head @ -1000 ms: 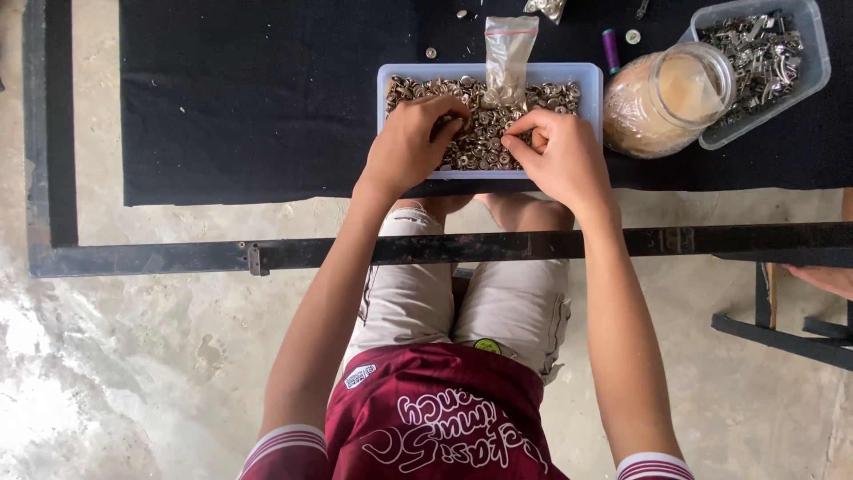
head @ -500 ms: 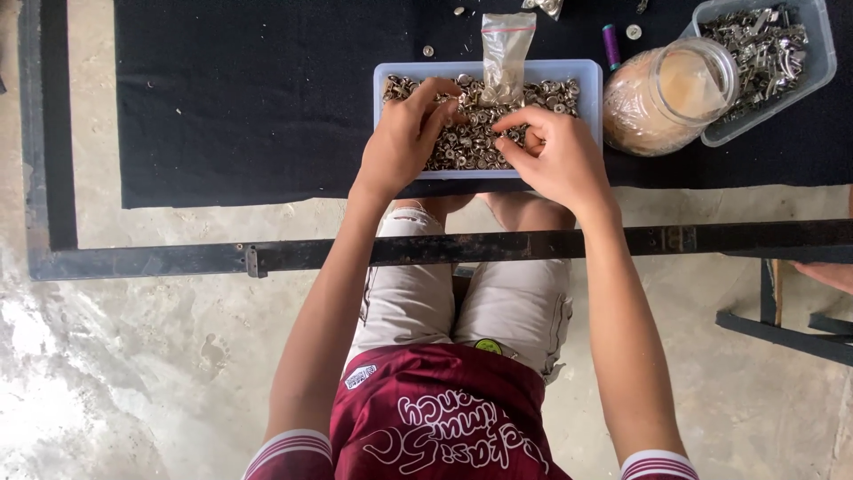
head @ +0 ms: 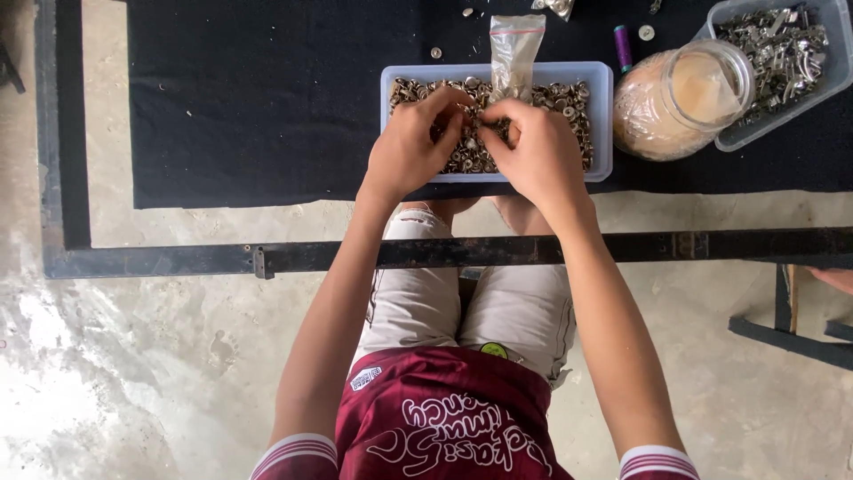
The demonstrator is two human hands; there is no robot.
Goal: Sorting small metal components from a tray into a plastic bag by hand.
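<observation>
Both hands over the shallow white tray (head: 604,116) of small metal snap fasteners (head: 569,102) on the black mat (head: 267,107). Left hand (head: 410,151) and right hand (head: 533,156) meet at tray centre, fingertips pinched together on small fasteners, exact piece too small to tell. Clear zip bag (head: 515,49) stands at the tray's far edge; plastic jar (head: 680,98) and a second bin of metal parts (head: 782,53) sit to the right.

Black mat (head: 249,107), dark table frame (head: 160,258), concrete floor (head: 133,373).
</observation>
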